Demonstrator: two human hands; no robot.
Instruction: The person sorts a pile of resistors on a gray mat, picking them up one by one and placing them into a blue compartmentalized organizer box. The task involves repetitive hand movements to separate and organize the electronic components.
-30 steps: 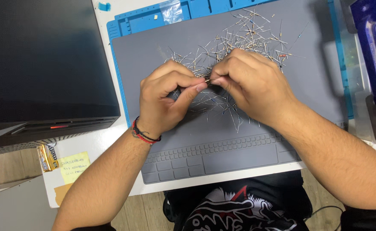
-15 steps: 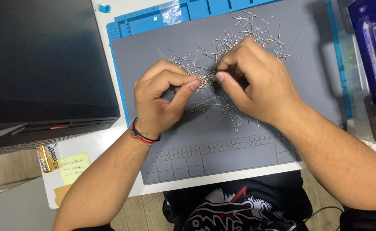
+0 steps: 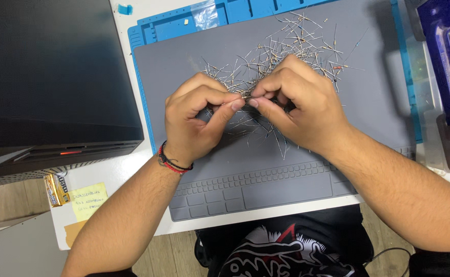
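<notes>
Left hand (image 3: pixel 197 120) and right hand (image 3: pixel 299 102) both pinched shut on one thin wire part (image 3: pixel 246 97) above the pile (image 3: pixel 281 48), grey mat (image 3: pixel 368 123).

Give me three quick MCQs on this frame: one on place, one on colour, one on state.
1. Where does the pile of resistors lie?
A. on the grey mat
B. on the black case
C. on the floor

2. What colour is the sticky note?
A. pink
B. yellow
C. green

3. How do the left hand and right hand stand?
A. flat on the mat
B. wide apart
C. fingertips pinched together over the pile

Answers: 1 A, the leads spread over the grey surface; 2 B, it shows pale yellow by the left forearm; 3 C, thumbs and forefingers meet at mid-frame.
</notes>
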